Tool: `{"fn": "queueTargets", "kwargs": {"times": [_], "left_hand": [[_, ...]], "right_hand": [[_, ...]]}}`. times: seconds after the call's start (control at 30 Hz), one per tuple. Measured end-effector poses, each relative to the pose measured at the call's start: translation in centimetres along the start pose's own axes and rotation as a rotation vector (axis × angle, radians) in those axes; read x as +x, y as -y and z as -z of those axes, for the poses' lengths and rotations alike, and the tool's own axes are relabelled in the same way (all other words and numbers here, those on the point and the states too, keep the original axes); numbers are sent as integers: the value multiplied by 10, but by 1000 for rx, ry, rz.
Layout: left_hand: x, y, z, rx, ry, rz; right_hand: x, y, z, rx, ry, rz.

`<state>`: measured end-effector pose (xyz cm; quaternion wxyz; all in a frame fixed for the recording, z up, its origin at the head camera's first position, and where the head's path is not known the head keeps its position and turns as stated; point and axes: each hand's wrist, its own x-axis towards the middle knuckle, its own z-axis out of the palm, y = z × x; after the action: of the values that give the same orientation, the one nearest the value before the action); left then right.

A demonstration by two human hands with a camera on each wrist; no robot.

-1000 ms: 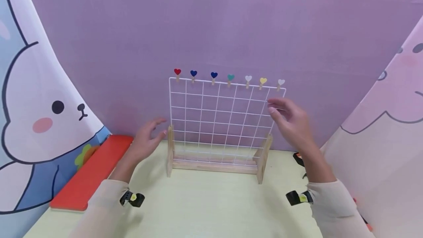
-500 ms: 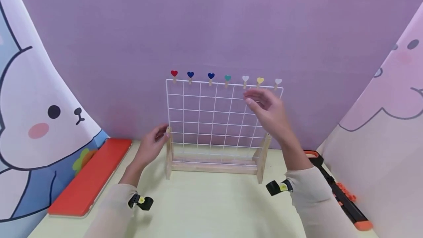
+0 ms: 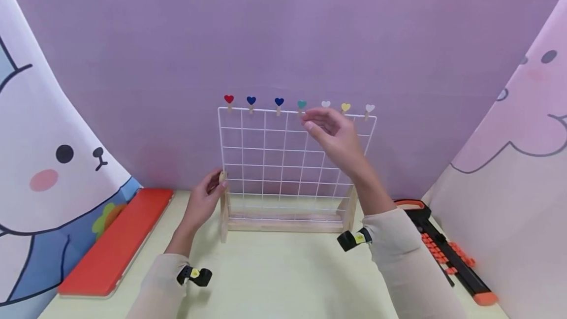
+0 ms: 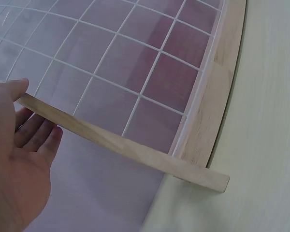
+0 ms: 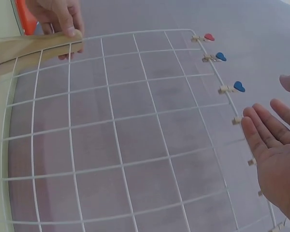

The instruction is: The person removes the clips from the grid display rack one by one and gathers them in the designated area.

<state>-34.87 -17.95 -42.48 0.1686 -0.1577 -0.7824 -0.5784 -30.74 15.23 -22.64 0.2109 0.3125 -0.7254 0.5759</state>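
A white wire grid panel (image 3: 254,148) stands upright in a wooden stand. My left hand (image 3: 205,200) pinches the top of the stand's left wooden post (image 4: 125,147), thumb on one face and fingers around the other. Small heart clothespins line the grid's top bar: a red one (image 3: 228,98), two dark blue ones, a teal one (image 3: 302,104), a white one (image 3: 326,104), a yellow one (image 3: 346,107) and another white one (image 3: 369,108). My right hand (image 3: 338,137), fingers loosely bent and holding nothing, is beside the teal clothespin and overlaps the bar.
A long red case (image 3: 117,240) lies on the pale table (image 3: 274,270) at left. On the right are a black and orange tool-like object (image 3: 462,265) and orange pieces. A purple cloth (image 3: 283,38) hangs behind, with cartoon-printed cloths at both sides.
My left hand has moved in from beside the stand and taken hold of its left post. My right hand has moved left and up, from the grid's right edge to the teal clothespin.
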Motion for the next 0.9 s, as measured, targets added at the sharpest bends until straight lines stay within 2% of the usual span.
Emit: {"fn": "queueTargets", "kwargs": {"times": [0.2, 0.47, 0.67, 0.9], "left_hand": [[-1, 2, 0, -41, -20, 12], [-4, 2, -2, -34, -39, 25], [-4, 1, -1, -63, -31, 26], [-3, 2, 0, -82, -17, 11]], "right_hand": [[11, 3, -11, 11, 9, 6], [22, 12, -24, 21, 35, -8], [33, 21, -37, 67, 58, -16], [45, 23, -48, 68, 63, -2]]}}
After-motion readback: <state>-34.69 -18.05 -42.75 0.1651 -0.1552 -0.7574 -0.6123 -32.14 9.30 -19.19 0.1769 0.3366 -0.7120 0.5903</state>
